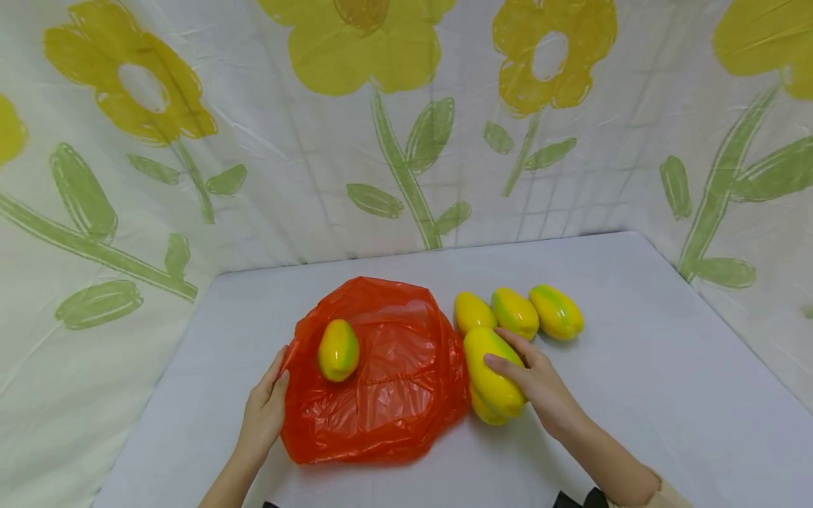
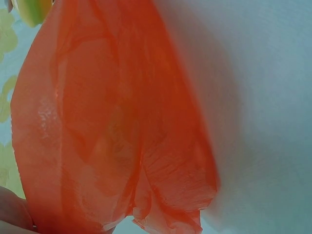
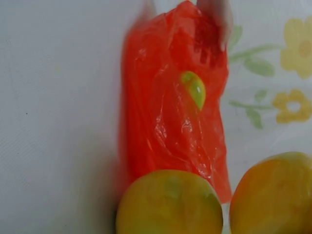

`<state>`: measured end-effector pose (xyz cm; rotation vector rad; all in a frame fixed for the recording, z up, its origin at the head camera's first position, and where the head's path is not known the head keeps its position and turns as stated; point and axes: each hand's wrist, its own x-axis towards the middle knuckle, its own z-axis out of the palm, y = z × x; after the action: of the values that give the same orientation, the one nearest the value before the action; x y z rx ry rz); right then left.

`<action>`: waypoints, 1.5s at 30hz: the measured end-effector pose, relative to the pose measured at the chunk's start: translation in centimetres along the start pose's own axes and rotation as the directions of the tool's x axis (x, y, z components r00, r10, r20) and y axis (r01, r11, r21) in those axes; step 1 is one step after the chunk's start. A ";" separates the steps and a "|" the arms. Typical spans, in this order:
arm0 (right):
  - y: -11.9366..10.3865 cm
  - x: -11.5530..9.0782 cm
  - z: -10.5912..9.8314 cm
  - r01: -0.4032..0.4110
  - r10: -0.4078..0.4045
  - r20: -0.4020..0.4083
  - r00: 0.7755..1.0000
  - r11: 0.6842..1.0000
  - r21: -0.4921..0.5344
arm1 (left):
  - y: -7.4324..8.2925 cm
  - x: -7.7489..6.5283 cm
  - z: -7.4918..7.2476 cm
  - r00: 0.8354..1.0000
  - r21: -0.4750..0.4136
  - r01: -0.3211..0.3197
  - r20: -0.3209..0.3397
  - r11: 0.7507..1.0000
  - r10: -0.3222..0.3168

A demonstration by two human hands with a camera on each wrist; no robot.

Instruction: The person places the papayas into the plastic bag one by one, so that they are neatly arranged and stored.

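Observation:
An open red plastic bag (image 1: 394,409) sits on the table with one yellow-green papaya (image 1: 339,351) inside it. My left hand (image 1: 263,409) grips the bag's left rim, thumb on the near side; in the left wrist view the bag's red side (image 2: 117,107) covers most of the picture. My right hand (image 1: 540,381) holds another papaya (image 1: 495,370) by its upper part, right beside the bag's right edge. Partly hidden under that fruit is one more papaya (image 1: 488,413). The right wrist view has two papayas large along the bottom, in front of the bag (image 3: 165,107).
Behind the right hand, three papayas (image 1: 556,312) lie in a row on the white table (image 1: 660,395). A curtain (image 1: 267,176) printed with yellow flowers hangs around the table's back and sides.

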<state>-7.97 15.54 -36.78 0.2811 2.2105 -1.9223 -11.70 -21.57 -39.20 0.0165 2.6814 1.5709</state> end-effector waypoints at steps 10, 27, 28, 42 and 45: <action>-0.4 0.6 1.3 0.014 -0.014 0.013 1.000 1.000 0.002 | 0.0 0.0 0.0 1.000 -0.003 0.009 0.005 1.000 -0.009; -1.2 1.5 4.0 0.043 -0.043 -0.001 0.999 0.999 0.002 | -0.2 0.2 0.0 1.000 0.006 0.006 -0.007 1.000 -0.005; -1.3 1.6 4.2 0.041 -0.041 0.002 0.999 0.999 0.015 | -0.2 0.2 0.0 1.000 0.010 0.001 -0.009 1.000 -0.001; -2.1 3.0 6.8 0.004 -0.007 0.032 0.999 0.996 0.091 | -0.2 0.2 -0.1 1.000 0.008 0.016 0.003 1.000 -0.016; -2.3 3.3 7.2 -0.004 0.000 0.042 0.999 0.997 0.079 | -0.2 0.2 -0.1 1.000 0.005 0.016 0.004 1.000 -0.016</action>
<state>-11.61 8.15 -36.52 0.2527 2.1102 -1.9992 -11.94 -21.77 -39.36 -0.0011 2.6754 1.5575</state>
